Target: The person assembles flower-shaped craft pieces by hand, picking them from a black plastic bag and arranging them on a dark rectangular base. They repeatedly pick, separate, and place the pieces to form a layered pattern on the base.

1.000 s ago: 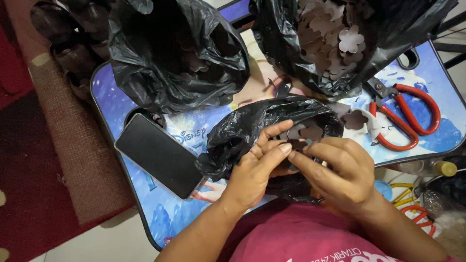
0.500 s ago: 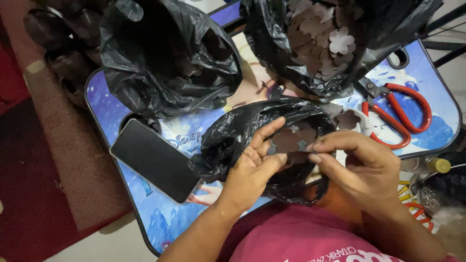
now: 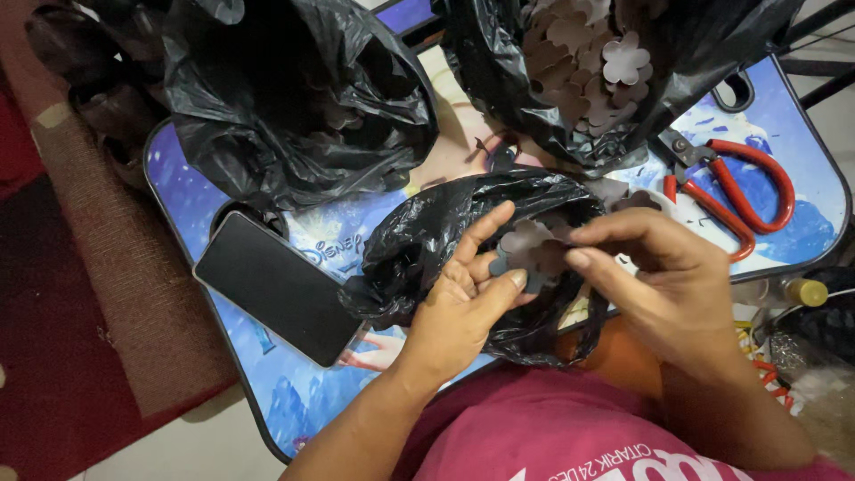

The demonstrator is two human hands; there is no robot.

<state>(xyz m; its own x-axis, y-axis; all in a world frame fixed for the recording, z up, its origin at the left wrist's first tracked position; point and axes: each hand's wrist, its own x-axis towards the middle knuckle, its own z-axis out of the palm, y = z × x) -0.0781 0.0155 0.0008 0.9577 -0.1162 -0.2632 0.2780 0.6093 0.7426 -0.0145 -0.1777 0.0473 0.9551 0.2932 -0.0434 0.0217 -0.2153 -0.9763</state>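
- The left hand point(image 3: 463, 307) comes up from the bottom of the view, palm up. Its fingers are spread a little, and its thumb and fingertips touch a brown flower cutout point(image 3: 527, 249).
- The right hand point(image 3: 663, 285) reaches in from the right. Its thumb and first finger are pressed together on the right edge of the same cutout — a pinch.
- The brown flower cutout is flat, with round petals. It looks like more than one piece stacked together, but I cannot tell how many. It sits between both hands, just above the open mouth of the small black bag point(image 3: 427, 245).
- The small black bag is crinkly and shiny. It lies on the blue picture table point(image 3: 258, 401) right under the hands.
- A black phone point(image 3: 276, 287) lies flat on the table, just to the left of the small bag.
- Red scissors point(image 3: 735, 191) lie on the right side of the table, near the right hand.
- Farther back stand two big black bags. The one on the left point(image 3: 294, 98) is dark inside. The one on the right point(image 3: 534, 98) is open — it is full of brown flower shapes point(image 3: 592, 62).
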